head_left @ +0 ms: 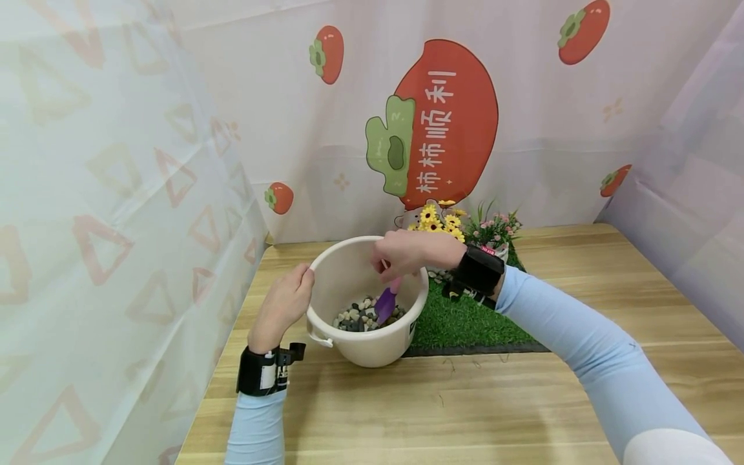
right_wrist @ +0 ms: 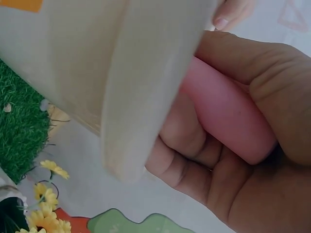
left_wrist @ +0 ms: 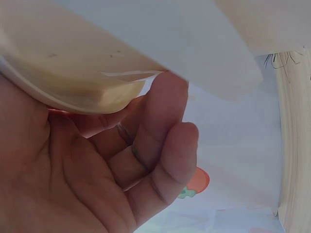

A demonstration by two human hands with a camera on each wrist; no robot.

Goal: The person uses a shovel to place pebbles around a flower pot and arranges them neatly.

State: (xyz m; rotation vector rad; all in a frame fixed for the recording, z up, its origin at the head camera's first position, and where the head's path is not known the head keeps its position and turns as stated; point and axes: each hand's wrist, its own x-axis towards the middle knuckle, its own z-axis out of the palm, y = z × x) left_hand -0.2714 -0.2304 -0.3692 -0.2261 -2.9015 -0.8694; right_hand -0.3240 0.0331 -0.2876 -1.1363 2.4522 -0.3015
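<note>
A cream plastic bucket [head_left: 372,352] stands tilted toward the person on the wooden table, with several grey, white and black pebbles [head_left: 356,316] in its bottom. My left hand [head_left: 283,302] grips the bucket's left rim, thumb on top and fingers curled beneath, as the left wrist view shows. Over the right side of the opening, my right hand [head_left: 414,253] holds a small toy shovel by its pink handle [right_wrist: 228,114]. The shovel's purple blade [head_left: 385,306] points down among the pebbles. In the right wrist view the bucket's rim [right_wrist: 141,97] covers the blade.
Behind the right forearm lies a green turf mat [head_left: 465,329] on the table [head_left: 453,407]. Yellow flowers [head_left: 436,219] and a pot of pink flowers [head_left: 494,229] stand at its back. A printed cloth [head_left: 279,116] hangs behind and along the left.
</note>
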